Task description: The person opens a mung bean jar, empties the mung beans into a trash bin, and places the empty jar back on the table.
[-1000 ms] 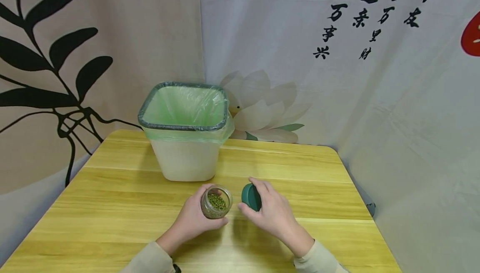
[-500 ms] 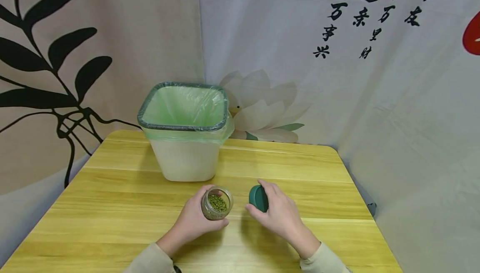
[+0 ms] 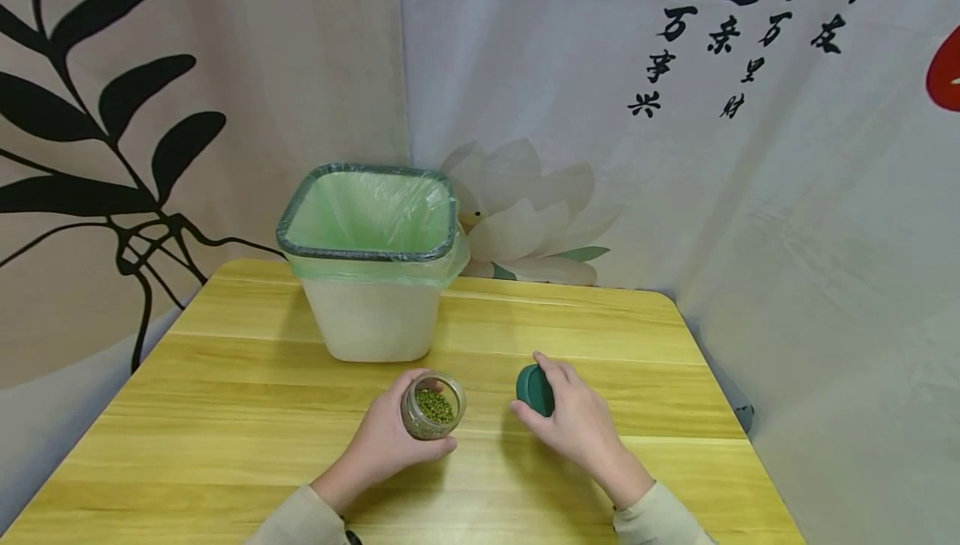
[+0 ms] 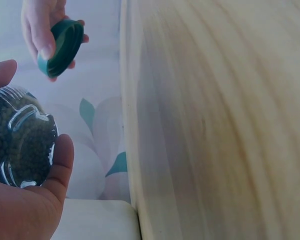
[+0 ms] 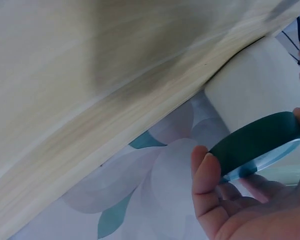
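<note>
My left hand [image 3: 386,437] grips a clear jar [image 3: 432,405] around its side, the mouth uncovered and tilted toward the camera. Small green beans [image 3: 435,406] lie inside the jar. Its underside, with beans seen through it, shows in the left wrist view, where thumb and fingers wrap the jar [image 4: 25,140]. To the right, my right hand [image 3: 576,424] holds a round green lid [image 3: 536,390] by its edge between thumb and fingers, apart from the jar. The right wrist view shows the lid [image 5: 260,142] pinched at its rim.
A pale bin [image 3: 371,320] with a green plastic liner [image 3: 375,203] and a dark rim stands at the back left of the wooden table [image 3: 225,445]. Behind the table hangs a printed cloth [image 3: 525,70] with leaves, a lotus and writing.
My right hand has moved to the right with the green lid, widening the gap from the jar. The left hand and the jar have stayed almost still.
</note>
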A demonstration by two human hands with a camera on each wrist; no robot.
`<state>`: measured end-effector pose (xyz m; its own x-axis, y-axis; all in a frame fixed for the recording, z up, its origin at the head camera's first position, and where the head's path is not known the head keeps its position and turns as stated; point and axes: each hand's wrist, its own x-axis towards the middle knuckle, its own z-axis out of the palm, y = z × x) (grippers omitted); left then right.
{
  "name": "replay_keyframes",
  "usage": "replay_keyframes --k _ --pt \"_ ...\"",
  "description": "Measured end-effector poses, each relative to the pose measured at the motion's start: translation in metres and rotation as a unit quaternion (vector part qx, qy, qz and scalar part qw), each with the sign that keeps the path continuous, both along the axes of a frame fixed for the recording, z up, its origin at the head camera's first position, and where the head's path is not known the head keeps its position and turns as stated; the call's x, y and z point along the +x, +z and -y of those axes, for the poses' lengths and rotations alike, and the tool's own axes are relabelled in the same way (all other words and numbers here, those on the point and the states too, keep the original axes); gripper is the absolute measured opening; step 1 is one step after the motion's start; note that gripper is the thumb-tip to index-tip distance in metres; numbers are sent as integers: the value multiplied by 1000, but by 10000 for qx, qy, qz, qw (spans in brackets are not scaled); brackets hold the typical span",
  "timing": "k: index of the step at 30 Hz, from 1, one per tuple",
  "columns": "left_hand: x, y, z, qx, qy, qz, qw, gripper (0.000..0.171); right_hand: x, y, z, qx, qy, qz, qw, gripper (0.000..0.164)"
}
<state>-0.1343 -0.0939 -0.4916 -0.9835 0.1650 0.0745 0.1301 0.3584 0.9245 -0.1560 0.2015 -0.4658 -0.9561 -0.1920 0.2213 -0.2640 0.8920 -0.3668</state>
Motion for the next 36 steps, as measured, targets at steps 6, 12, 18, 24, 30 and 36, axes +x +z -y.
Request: replay_keyframes --k 6,12,18,24,30,36 --pt "0 0 1 10 -25 -11 10000 92 -9 -5 -12 48 -130 -10 9999 83" --pt "1 0 2 23 -61 -24 10000 90 -16 -7 -22 23 -295 142 9995 84" --pt "1 -1 3 33 -70 -24 10000 90 -26 -12 -36 15 -465 198 9987 86" --pt "1 -2 3 -5 -83 -70 9999 90 -37 -18 -53 -26 -629 314 9975 88" --pt "2 -2 3 -3 -88 -70 9999 90 -49 -22 -70 -29 -771 473 9959 88" --pt "1 -2 4 6 -95 -42 9999 91 -62 -26 -87 -95 -865 564 9946 89"
